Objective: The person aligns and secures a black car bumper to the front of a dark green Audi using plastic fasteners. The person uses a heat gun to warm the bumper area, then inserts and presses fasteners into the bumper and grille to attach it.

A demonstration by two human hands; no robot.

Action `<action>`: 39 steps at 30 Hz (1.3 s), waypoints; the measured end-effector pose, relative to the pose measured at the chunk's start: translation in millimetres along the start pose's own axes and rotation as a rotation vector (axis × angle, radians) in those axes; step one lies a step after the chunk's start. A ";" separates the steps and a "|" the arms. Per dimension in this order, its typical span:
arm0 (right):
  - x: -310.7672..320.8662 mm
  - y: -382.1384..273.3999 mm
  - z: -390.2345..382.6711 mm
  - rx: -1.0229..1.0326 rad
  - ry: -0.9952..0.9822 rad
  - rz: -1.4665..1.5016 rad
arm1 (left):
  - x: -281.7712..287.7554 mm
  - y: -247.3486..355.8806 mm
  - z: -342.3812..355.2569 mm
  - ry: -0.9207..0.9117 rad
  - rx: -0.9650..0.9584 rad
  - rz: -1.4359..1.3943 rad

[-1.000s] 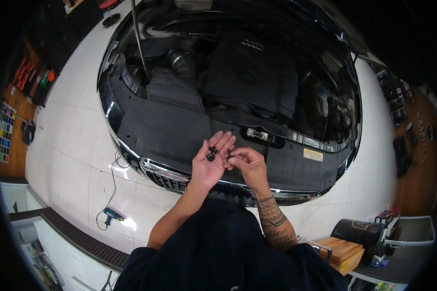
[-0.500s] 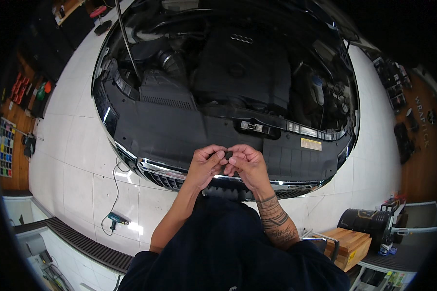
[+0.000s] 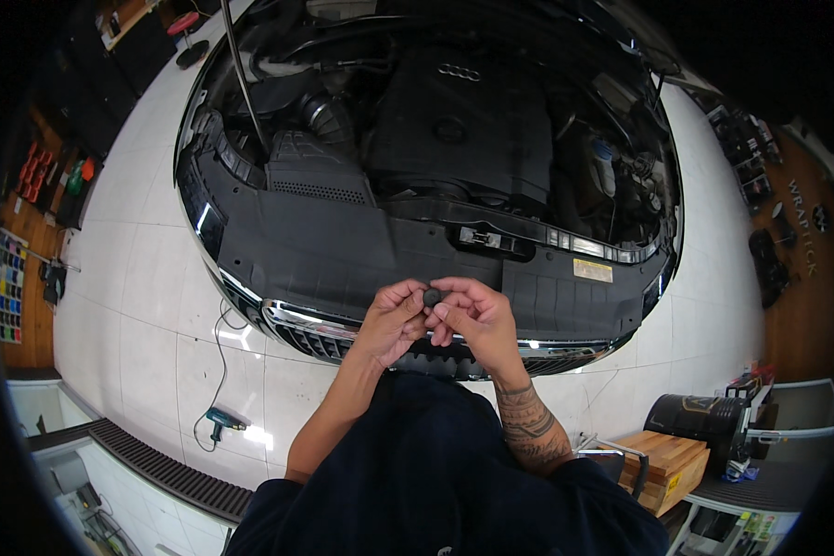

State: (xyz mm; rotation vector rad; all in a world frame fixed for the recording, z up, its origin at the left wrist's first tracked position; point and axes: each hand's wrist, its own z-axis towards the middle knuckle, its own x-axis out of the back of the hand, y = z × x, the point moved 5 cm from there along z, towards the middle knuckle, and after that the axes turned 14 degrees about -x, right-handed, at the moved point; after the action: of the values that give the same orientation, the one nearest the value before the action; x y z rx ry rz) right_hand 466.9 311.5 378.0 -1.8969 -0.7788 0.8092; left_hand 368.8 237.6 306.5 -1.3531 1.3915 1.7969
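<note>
Pale tile floor (image 3: 125, 278), engine bay (image 3: 463, 139) exposed. Your L hand (image 3: 391, 322) + R hand (image 3: 475, 321) are together, both pinching small dk round pc (image 3: 432, 297) by blk front cover (image 3: 310, 246). Prob. checking/turning step; next move needs steady pinch, imo.

We bring our left hand (image 3: 394, 320) and right hand (image 3: 477, 315) together in front of us, the left thumb (image 3: 410, 306) and right thumb (image 3: 456, 319) bent inward to pinch against the index fingers, the other fingers curled beneath. Our left forearm (image 3: 332, 422), bare, slants up and inward; our right forearm (image 3: 531, 422), dark with tattoos (image 3: 526, 409), leans in opposite it, the wrists well apart.
</note>
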 end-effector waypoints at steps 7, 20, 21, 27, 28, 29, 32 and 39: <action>-2.7 -17.2 -6.0 0.395 0.229 -0.504 | -4.0 7.0 -0.9 0.032 -0.127 0.370; 24.0 19.7 10.4 0.016 -0.303 0.551 | -48.1 27.5 -7.1 -0.095 -0.342 0.729; 22.9 19.3 10.2 0.013 -0.324 0.555 | -49.7 26.9 -7.2 -0.093 -0.343 0.723; 19.4 16.6 8.7 0.023 -0.343 0.541 | -55.4 27.6 -7.1 -0.088 -0.389 0.706; 19.7 16.4 8.7 0.025 -0.327 0.522 | -55.1 27.5 -7.1 -0.081 -0.397 0.707; 20.5 16.3 8.7 0.028 -0.310 0.503 | -55.1 28.0 -7.1 -0.078 -0.417 0.755; 22.9 15.4 9.5 0.050 -0.273 0.447 | -56.1 30.1 -7.5 -0.066 -0.446 0.888; 20.6 8.4 7.4 0.128 -0.144 0.243 | -63.5 38.6 -8.7 -0.122 -0.514 1.087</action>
State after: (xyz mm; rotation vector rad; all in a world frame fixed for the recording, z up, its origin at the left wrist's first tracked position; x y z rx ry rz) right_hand 474.7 327.9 363.1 -1.8550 -0.5729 1.1298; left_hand 364.9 227.3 380.5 -0.6233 1.8448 3.0220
